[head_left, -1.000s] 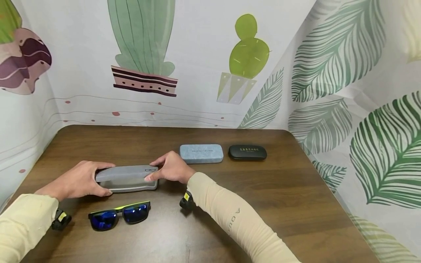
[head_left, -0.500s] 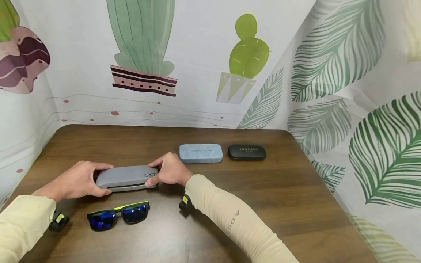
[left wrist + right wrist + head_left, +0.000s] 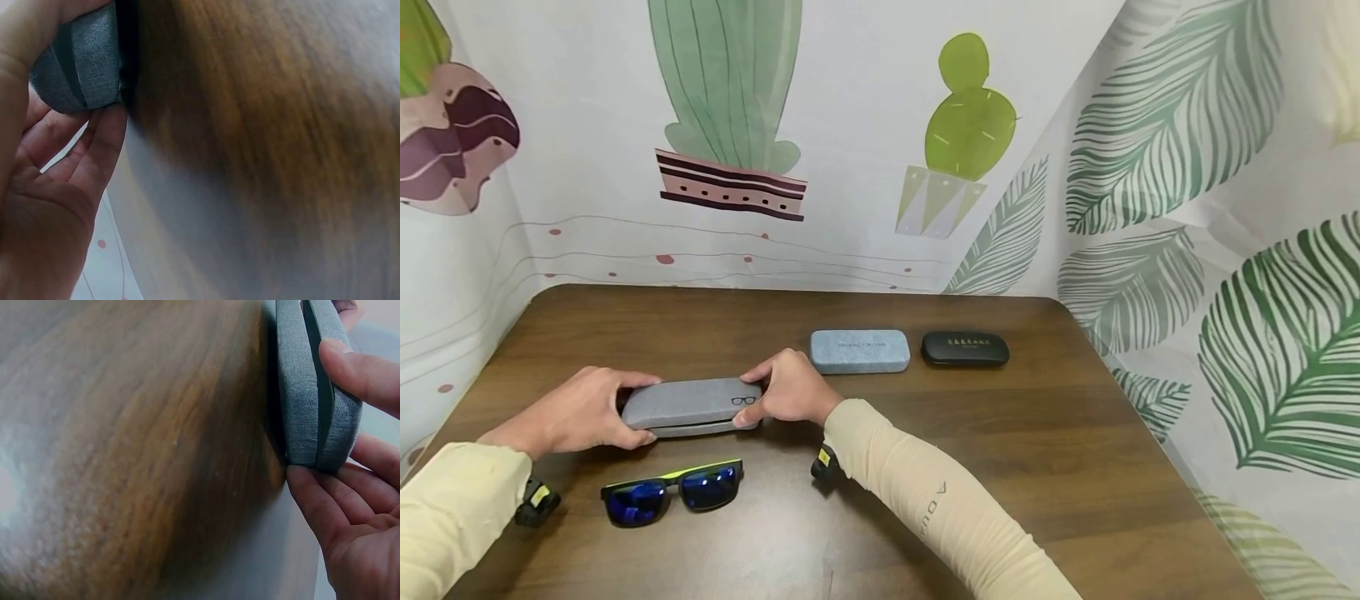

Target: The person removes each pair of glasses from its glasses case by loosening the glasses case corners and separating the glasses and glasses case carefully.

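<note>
**A:** Hands [image 3: 576,412] on both ends of the grey glasses case [image 3: 688,406], basically. Left one wrapped round the left end, thumb over the top, fingers [image 3: 94,150] curled underneath. Right hand [image 3: 790,387] clamped on the other end the same way, thumb on the lid, fingers [image 3: 325,506] tucked below the base. So neither hand open, both gripping that one case.

**B:** Case lying on the table [image 3: 1000,433] or lifted?

**A:** Couldn't tell for sure. Looked resting on the wood or just off it, held level between the two hands. Lid down, only a thin seam showing along the side in the right wrist view. Little glasses logo near the right thumb.

**B:** Anything else close by?

**A:** Sunglasses [image 3: 672,492] with blue mirrored lenses and a yellow-green top edge, lying flat just below the hands, nearer the left one, not touching the case. Then a light blue case [image 3: 860,351] just beyond the right hand's knuckles, close but apart. Black case [image 3: 965,348] further out to the right of that, both closed.

**B:** Wrist views any use?

**A:** Mostly blurry wood grain, plus fingers and grey fabric.
</note>
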Demonstrator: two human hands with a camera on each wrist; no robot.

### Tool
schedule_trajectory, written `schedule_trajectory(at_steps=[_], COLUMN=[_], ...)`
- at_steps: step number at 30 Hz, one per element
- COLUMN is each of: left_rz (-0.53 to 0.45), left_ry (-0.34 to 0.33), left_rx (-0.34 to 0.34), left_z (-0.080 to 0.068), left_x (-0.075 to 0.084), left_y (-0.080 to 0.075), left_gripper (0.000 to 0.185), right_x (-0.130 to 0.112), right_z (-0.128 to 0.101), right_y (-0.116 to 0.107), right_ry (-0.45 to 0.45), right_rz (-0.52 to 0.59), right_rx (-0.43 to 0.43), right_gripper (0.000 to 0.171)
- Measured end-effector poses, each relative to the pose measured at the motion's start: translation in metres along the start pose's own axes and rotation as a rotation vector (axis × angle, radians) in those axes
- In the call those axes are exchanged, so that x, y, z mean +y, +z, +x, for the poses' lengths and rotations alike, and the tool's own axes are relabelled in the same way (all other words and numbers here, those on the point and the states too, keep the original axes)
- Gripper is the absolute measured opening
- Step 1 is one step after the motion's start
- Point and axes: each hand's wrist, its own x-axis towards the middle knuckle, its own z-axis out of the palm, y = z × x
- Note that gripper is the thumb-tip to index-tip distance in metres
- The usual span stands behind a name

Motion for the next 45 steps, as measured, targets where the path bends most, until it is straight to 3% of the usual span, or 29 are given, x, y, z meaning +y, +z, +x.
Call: schedule_trajectory(at_steps=[31,45], left_rz=[0.014,-0.038], left_ry=[-0.009,-0.069], left_rx=[-0.012,-0.084], left_z=[0.0012,-0.0002], left_x=[0.0017,-0.0001], left_y=[-0.0003,-0.0035], left_gripper=[0.078,0.104], right_x=[-0.0065,-0.0088], right_z=[-0.0022,-0.0042], right_y=[0.0047,0.0067], right_ry=[0.010,-0.015], right_rz=[-0.117,-0.165], right_rx=[0.032,0.058], right_gripper=[0.053,0.052])
